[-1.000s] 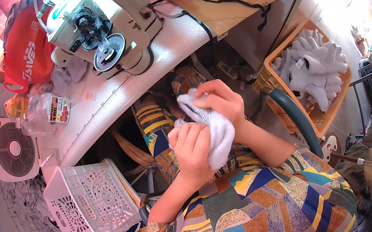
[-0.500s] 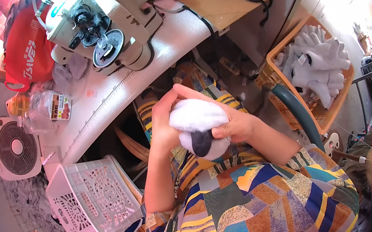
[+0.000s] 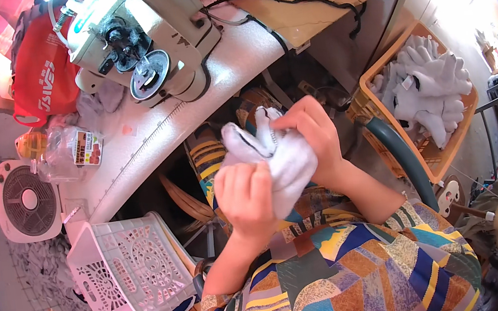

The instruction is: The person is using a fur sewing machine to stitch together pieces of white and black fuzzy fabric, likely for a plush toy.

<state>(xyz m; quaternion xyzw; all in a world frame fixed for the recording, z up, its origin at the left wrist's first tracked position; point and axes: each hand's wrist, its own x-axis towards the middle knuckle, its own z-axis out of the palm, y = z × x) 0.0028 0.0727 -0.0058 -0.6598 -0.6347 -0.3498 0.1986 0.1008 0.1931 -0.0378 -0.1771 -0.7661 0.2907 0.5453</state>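
Above my lap I hold a white plush piece (image 3: 292,172), soft and fuzzy, with a dark line along its open edge. My left hand (image 3: 245,197) is closed in a grip on its near left side. At the upper right edge my right hand (image 3: 312,131) pinches it between thumb and fingers. Between the hands the edge gapes in a V, and part of the cloth is hidden behind my fingers.
A sewing machine (image 3: 186,63) with a round metal disc stands on the white table (image 3: 137,164). To the right, an orange basket (image 3: 449,167) holds several white plush pieces. On the left are a white crate (image 3: 151,275), a fan (image 3: 28,200) and a red bag (image 3: 47,81).
The plush piece has been turned, so its dark patch no longer shows and its open edge faces up. My left hand moved nearer and closed; my right hand moved up to the edge.
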